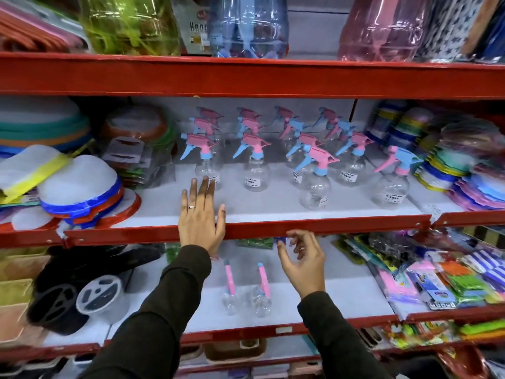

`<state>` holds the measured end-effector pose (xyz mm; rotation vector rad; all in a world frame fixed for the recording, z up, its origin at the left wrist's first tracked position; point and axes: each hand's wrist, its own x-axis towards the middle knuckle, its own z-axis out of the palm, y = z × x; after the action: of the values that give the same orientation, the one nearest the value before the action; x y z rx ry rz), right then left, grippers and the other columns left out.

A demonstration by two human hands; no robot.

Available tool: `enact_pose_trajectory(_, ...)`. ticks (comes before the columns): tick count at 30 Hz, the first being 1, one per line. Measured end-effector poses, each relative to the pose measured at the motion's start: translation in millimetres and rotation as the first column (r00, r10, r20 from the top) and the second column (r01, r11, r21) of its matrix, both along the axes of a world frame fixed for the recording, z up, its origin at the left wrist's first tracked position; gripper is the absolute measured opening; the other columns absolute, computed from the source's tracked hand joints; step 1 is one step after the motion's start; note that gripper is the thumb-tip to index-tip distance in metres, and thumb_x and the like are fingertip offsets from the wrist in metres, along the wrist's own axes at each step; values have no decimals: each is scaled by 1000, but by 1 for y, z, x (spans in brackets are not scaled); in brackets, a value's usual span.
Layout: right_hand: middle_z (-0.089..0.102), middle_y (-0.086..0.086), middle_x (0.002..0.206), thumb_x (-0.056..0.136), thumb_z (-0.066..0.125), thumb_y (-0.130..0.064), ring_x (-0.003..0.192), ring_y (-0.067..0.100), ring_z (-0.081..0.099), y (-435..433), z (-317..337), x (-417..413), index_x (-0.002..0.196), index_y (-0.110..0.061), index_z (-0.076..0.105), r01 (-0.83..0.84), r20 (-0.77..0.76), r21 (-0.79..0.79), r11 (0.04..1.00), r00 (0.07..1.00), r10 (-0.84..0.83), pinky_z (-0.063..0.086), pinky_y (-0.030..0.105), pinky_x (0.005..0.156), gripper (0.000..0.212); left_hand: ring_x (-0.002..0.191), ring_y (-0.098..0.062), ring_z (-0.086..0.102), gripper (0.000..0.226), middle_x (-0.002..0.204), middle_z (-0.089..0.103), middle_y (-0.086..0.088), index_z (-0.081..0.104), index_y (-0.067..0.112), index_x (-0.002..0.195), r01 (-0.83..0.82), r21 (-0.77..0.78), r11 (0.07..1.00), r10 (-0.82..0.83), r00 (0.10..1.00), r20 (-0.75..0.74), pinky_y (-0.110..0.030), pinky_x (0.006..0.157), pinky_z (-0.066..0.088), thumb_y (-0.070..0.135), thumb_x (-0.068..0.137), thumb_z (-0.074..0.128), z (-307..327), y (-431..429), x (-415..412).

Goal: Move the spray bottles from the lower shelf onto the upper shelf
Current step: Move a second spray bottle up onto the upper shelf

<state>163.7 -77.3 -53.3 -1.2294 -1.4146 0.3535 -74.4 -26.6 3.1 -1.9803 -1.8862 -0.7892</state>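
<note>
Red-edged upper shelf with a pale deck carrying rows of clear spray bottles with pink-and-blue trigger heads, flanked by stacked coloured plates at left and packaged goods at right. Lower shelf bearing two spray bottles standing side by side, black round items at left, and assorted packets at right.

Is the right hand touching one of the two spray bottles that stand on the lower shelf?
Apart. In the head view the right hand hangs open above and to the right of the two spray bottles, with bare lower shelf visible between them.
</note>
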Motion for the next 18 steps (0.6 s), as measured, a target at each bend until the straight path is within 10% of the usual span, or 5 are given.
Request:
enact_pose_trajectory(11,49,6,116,79,79,-11,110,31,55,-27,-124,-32,122,-20,60,39,-55,-575,817,995,-86,50,48,96,49,155,-33,10,62,164,28,-15,30,3,154,-89,-3,996,89,996,7,-46,126,0,34,100,30,-1,-1,-62)
enact_pose_trajectory(18,46,18,138,76,85,-21,127,37,50,-15,-157,-54,141,-9,49,39,27,-770,637,999,-28,40,39,110,76,155,-33,9,63,164,26,-14,28,2,154,-129,57,990,131,991,-27,-42,124,-7,34,101,32,-8,7,-65)
